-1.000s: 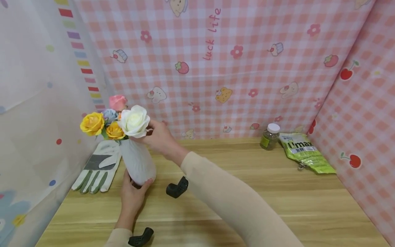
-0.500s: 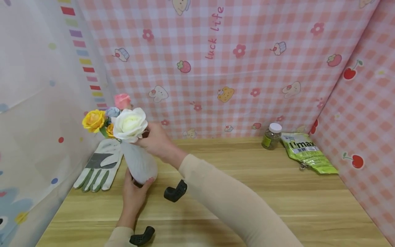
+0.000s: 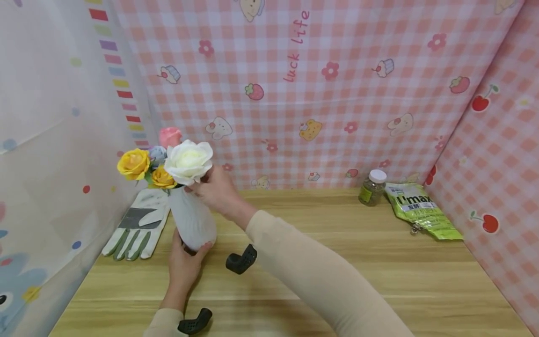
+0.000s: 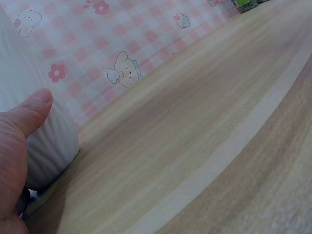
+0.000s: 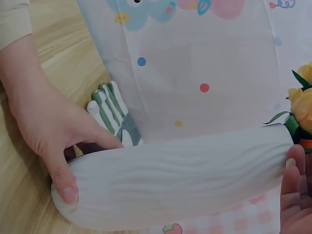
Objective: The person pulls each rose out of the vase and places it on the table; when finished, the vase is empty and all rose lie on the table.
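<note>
A ribbed white vase (image 3: 192, 220) stands at the left of the table, filled with artificial roses. My left hand (image 3: 184, 266) grips its base, with the thumb pressed along the side in the left wrist view. Just above the mouth, my right hand (image 3: 222, 193) holds the white rose (image 3: 188, 161) from behind, below its bloom; the stem is hidden. Two yellow roses (image 3: 134, 164), a pink rose (image 3: 170, 136) and a blue rose (image 3: 157, 156) crowd beside it. In the right wrist view, curled right fingertips (image 5: 291, 178) lie at the vase's rim.
A white and green work glove (image 3: 136, 224) lies left of the vase. Toward the back right are a white-capped jar (image 3: 372, 188) and a green pouch (image 3: 414, 208). Patterned cloth walls (image 3: 269, 93) close off the back and both sides of the wooden table (image 3: 337, 252).
The white rose has dipped left toward the bouquet, then come back up to the right with my right hand. My left hand has stayed at the vase's base. The head view has shifted slightly.
</note>
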Tool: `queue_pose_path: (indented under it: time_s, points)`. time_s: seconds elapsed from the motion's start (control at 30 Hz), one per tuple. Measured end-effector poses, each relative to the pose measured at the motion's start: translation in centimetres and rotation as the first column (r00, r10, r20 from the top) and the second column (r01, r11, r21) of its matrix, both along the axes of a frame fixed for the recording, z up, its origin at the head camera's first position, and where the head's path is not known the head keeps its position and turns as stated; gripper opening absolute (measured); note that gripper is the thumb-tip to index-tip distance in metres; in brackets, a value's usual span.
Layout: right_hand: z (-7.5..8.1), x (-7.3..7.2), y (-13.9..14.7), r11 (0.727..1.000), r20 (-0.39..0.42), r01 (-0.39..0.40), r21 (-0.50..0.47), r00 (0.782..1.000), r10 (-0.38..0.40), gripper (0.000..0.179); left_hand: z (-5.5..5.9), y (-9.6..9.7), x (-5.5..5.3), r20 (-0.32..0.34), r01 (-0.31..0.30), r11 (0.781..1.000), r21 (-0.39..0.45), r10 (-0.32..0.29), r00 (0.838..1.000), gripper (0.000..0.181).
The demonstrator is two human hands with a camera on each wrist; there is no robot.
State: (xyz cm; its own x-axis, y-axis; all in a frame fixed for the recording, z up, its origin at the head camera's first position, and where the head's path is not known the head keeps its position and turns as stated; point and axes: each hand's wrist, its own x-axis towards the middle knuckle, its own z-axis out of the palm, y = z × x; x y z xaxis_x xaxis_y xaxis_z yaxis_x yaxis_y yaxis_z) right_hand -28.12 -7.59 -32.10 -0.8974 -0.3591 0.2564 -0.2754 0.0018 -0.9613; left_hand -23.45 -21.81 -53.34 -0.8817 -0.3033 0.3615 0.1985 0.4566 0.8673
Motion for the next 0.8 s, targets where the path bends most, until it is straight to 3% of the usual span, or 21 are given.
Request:
queue_pose_path:
  time_s: [0.17,0.47,0.63,0.8]
  points:
    - [0.2,0.0,0.0,1.0,0.015,-0.007,-0.029,1.0,0.007,0.033,-0.2,-0.1,0.0,0.007,0.0,1.0,0.001,0.0,1.0,0.093]
    - [1.3,-0.5,0.5,0.998,-0.163,-0.026,-0.048,0.986,0.018,0.041,-0.1,-0.1,0.1,0.044,-0.012,1.0,-0.001,0.012,0.999,0.095]
    - [1.0,-0.2,1.0,0.999,-0.173,-0.006,0.05,0.985,0.014,0.037,-0.2,0.0,0.4,0.041,-0.016,1.0,-0.013,0.017,0.999,0.095]
    - [0.7,-0.1,1.4,0.983,-0.228,0.078,0.165,0.973,-0.039,0.029,-0.2,0.2,0.7,0.017,-0.012,1.0,-0.017,0.013,1.0,0.094]
